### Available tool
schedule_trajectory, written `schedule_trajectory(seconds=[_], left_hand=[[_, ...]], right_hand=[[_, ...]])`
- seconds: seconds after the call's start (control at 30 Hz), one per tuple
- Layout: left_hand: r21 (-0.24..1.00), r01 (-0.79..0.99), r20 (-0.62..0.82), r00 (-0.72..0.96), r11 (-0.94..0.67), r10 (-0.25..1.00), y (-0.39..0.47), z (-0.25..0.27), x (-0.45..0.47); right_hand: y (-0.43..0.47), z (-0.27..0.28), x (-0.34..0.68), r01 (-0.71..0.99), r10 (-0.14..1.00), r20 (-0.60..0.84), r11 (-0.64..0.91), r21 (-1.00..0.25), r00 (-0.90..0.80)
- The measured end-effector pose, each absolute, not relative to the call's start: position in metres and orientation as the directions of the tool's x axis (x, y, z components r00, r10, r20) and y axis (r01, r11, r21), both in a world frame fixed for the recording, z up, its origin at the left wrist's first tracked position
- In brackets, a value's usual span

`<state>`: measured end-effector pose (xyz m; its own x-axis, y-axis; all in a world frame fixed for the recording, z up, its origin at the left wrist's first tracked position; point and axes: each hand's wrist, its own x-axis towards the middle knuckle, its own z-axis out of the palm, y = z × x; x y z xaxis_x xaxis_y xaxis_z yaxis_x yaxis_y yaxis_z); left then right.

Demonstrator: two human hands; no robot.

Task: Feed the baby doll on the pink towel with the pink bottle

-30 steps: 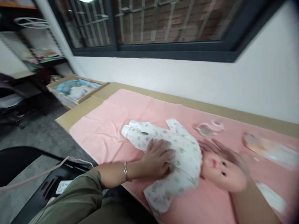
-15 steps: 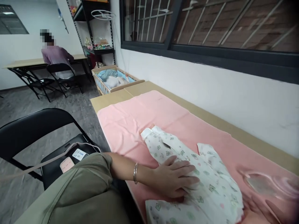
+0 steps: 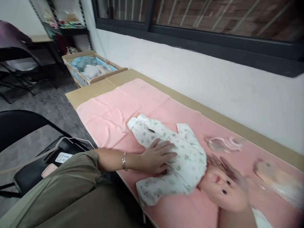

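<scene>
A baby doll [image 3: 220, 191] lies face up on a pink cloth [image 3: 109, 110], dressed in a white outfit [image 3: 187, 158] with small printed animals. Its legs point to the far left, its head to the near right. My left hand [image 3: 158, 156], with a silver bangle at the wrist, lies flat on the doll's middle, fingers spread. My right hand [image 3: 231, 171] is partly smeared by motion. It lies along the far side of the doll's head, fingers stretched towards the neck; the head hides much of its palm.
Beyond the doll lies a blurred clear-and-pink item [image 3: 223, 144]. Right of it is a smeared peach-coloured shape [image 3: 267, 171]. A folding chair [image 3: 30, 126] and a wooden crib [image 3: 83, 71] stand left. The wall and window frame [image 3: 190, 41] border the table's back; a person [image 3: 11, 38] sits far left.
The view has swung right and down, bringing the doll's head into sight. My left hand stays on the doll's middle. My right hand, blurred at the lower right before, now shows beside the head.
</scene>
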<state>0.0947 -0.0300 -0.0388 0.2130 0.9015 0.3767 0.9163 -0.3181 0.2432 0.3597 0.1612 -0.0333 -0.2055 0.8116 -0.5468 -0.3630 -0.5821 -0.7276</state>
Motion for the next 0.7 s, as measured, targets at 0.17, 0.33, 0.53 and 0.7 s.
schedule_trajectory(seconds=[0.17,0.33,0.53,0.7], left_hand=[[0.266,0.9,0.427,0.212,-0.346,0.879,-0.026,-0.045,0.092],[0.254,0.903,0.439,0.212,-0.347,0.873,-0.026,-0.047,0.092],[0.235,0.905,0.454,0.22,-0.354,0.863,-0.025,-0.048,0.092],[0.245,0.902,0.459,0.216,-0.357,0.862,-0.024,-0.046,0.09]], right_hand=[[0.177,-0.056,0.354,-0.384,0.871,-0.473,-0.485,-0.786,-0.13],[0.18,-0.06,0.358,-0.418,0.873,-0.458,-0.484,-0.769,-0.167],[0.183,-0.065,0.358,-0.423,0.893,-0.411,-0.45,-0.786,-0.185],[0.187,-0.073,0.363,-0.4,0.908,-0.34,-0.414,-0.817,-0.246]])
